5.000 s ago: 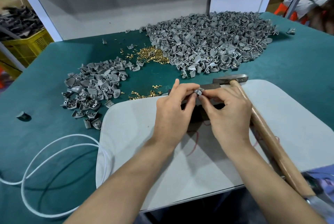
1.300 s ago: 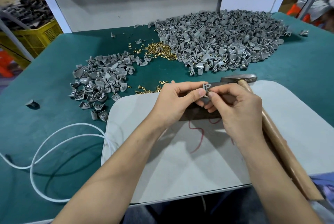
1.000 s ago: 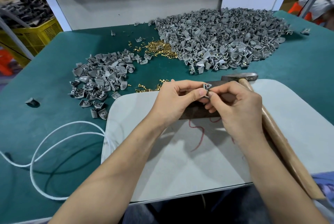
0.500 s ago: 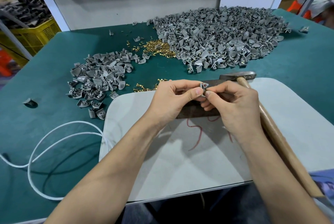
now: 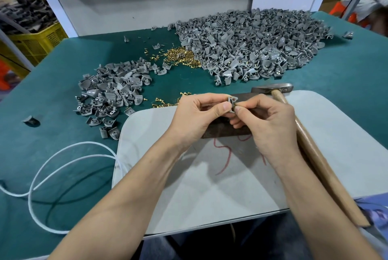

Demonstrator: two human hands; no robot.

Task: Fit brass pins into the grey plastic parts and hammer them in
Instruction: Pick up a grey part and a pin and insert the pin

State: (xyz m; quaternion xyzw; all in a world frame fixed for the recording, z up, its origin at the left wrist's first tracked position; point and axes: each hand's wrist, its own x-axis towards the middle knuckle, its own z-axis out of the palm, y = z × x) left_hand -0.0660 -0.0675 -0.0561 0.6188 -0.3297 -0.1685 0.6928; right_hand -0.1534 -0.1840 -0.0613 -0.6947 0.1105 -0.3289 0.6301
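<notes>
Five seconds on, I see the small grey plastic part [image 5: 232, 102] has turned: its holed, open end face now looks up at me. My left hand [image 5: 195, 117] has curled its once-straight fingers in and pinches the part with the thumb. My right hand [image 5: 270, 125] has bunched tighter, fingertips [image 5: 238, 109] now pinching at the part's right edge.

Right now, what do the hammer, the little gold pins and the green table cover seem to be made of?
Hammer: dull grey head, likely steel; pale tan handle, seemingly wood. Pins: shiny yellow glint, probably brass. Table cover: matte teal, no glare, perhaps felt or rubber; hard to tell.
</notes>
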